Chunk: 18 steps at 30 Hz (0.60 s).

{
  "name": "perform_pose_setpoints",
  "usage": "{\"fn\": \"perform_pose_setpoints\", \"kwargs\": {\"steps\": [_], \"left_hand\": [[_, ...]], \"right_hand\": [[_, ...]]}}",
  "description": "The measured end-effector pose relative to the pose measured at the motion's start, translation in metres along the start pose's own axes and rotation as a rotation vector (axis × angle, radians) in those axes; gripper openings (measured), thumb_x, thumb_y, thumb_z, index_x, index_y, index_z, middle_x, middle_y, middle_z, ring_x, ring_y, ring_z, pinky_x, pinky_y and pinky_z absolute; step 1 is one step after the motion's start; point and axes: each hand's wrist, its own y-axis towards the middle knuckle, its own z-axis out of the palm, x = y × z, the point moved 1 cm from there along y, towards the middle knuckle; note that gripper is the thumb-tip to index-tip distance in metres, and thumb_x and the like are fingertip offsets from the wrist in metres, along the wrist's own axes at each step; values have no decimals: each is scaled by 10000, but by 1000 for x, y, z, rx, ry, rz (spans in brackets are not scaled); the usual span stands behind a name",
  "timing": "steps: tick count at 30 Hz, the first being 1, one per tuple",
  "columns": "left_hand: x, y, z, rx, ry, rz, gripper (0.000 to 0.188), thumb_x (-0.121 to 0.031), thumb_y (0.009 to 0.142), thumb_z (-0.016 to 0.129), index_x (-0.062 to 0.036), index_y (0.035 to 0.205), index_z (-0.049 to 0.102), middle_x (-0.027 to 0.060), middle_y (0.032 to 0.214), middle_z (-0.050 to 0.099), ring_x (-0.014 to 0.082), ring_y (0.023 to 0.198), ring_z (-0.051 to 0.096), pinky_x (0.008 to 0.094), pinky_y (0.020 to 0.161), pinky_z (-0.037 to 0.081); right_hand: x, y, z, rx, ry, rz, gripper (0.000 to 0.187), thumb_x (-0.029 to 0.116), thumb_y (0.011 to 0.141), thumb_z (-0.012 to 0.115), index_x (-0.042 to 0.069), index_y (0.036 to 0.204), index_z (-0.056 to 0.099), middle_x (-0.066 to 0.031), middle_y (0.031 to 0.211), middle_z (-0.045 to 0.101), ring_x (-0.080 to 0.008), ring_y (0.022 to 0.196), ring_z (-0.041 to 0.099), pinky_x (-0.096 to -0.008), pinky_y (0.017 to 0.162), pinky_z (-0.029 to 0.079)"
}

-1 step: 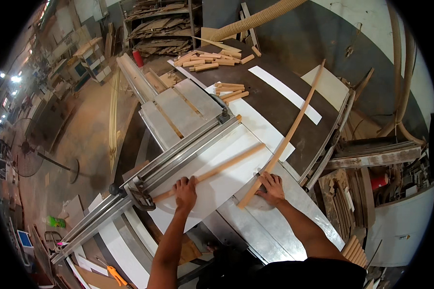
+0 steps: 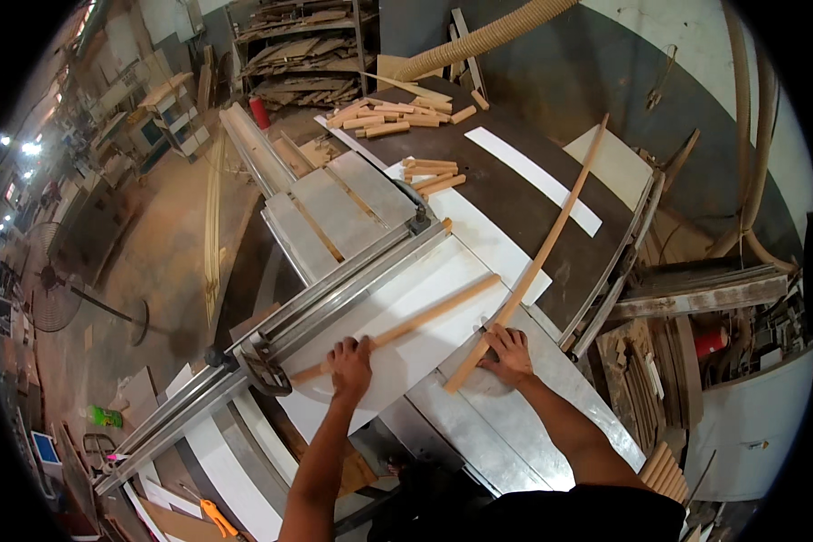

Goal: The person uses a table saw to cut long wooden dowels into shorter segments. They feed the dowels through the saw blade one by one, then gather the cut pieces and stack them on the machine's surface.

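Note:
My left hand (image 2: 350, 369) is closed over a shorter wooden strip (image 2: 434, 316), which lies slantwise on a white board (image 2: 397, 348) against the metal table. The strip's left end reaches the clamp-like stop (image 2: 266, 369) on the fence (image 2: 334, 287). My right hand (image 2: 508, 354) rests at the near end of a long wooden strip (image 2: 551, 239), fingertips curled onto its right edge and thumb beside it. This long strip runs away from me onto the dark tabletop, and its near end lies over the metal surface (image 2: 515, 425).
Short cut wooden pieces (image 2: 393, 117) lie heaped at the back, with a smaller stack (image 2: 434, 172) nearer. A white strip (image 2: 533, 176) crosses the dark tabletop (image 2: 479, 212). An orange-handled tool (image 2: 217, 517) lies lower left. A ribbed hose (image 2: 479, 36) hangs above the back.
My left hand and the shorter strip have shifted slightly right and toward me. The right hand and long strip are almost unmoved.

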Motion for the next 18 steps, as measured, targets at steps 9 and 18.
{"fn": "perform_pose_setpoints", "kwargs": {"steps": [9, 18], "left_hand": [[-38, -46, -4, 75, -169, -146, 437, -134, 891, 659, -153, 1325, 613, 100, 1091, 577, 323, 1074, 539, 489, 889, 448], [-72, -113, -24, 305, -284, -57, 545, -173, 890, 665, -111, 1414, 527, 122, 1265, 564, 349, 1195, 528, 502, 994, 416]], "right_hand": [[-6, -5, -48, 48, -114, -198, 623, 422, 632, 886, 117, 1139, 692, -69, 1257, 604, -299, 1132, 536, -482, 1022, 361], [60, -10, -55, 6, -13, -227, 614, 418, 572, 893, 107, 1070, 713, -35, 1098, 601, -277, 1073, 525, -472, 995, 379]]}}
